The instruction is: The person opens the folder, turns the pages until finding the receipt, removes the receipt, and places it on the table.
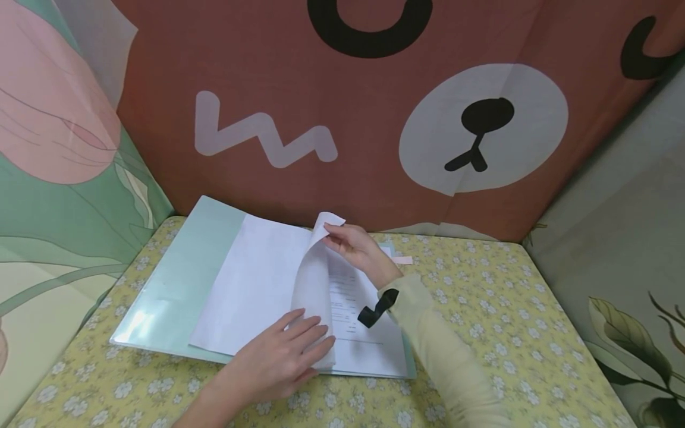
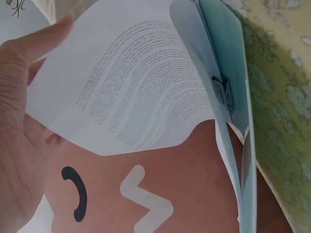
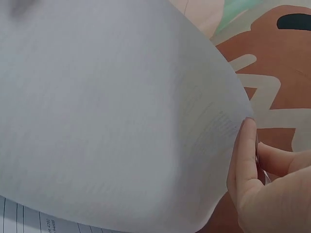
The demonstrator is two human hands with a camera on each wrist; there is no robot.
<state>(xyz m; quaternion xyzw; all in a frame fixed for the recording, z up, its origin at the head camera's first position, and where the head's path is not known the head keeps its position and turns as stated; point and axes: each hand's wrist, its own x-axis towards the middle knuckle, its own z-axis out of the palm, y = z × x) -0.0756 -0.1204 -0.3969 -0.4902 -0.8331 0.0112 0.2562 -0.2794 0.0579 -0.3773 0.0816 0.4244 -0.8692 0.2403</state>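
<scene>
A pale green folder lies spread on the table with white sheets in it. One sheet of paper stands curled up in the middle, partly over a printed page. My right hand pinches its far top corner; the right wrist view shows fingers and thumb of that hand on either side of the edge. Along the near edge, my left hand holds the same sheet, thumb on the printed face and fingers behind in the left wrist view. There, a dark clip shows inside the folder.
Under the folder is a yellow flowered tablecloth. A pinkish tab sticks out past the folder's right edge. A black strap hangs at the right sleeve. Behind the table rises a brown cloth with a bear.
</scene>
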